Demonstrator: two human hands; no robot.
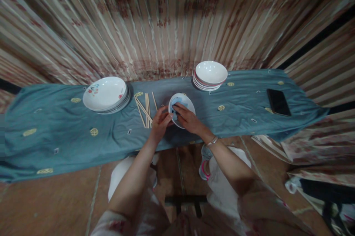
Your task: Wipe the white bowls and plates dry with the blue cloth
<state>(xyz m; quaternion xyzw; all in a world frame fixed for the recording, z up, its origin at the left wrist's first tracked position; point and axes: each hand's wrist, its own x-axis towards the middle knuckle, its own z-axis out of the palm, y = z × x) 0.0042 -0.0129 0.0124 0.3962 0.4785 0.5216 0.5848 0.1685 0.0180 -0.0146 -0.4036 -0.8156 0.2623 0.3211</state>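
Observation:
A white bowl (191, 105) is tilted toward me above the cloth-covered table, in front of my body. My left hand (161, 120) grips its left rim, thumb over the edge and fingers around the outside. Inside the bowl my right hand (188, 118) presses a light blue cloth (179, 101) against the inner wall, its fingers closed on the cloth. Part of the cloth is hidden under those fingers. Several wooden chopsticks (147, 107) lie loosely just left of my left hand, some crossing each other.
A stack of white plates (107, 93) with a floral print stands at the left. Behind and to the right is a stack of white bowls (210, 73). A black phone (279, 102) lies at the right end of the blue-green tablecloth (74, 147). Curtains (172, 18) hang behind the table.

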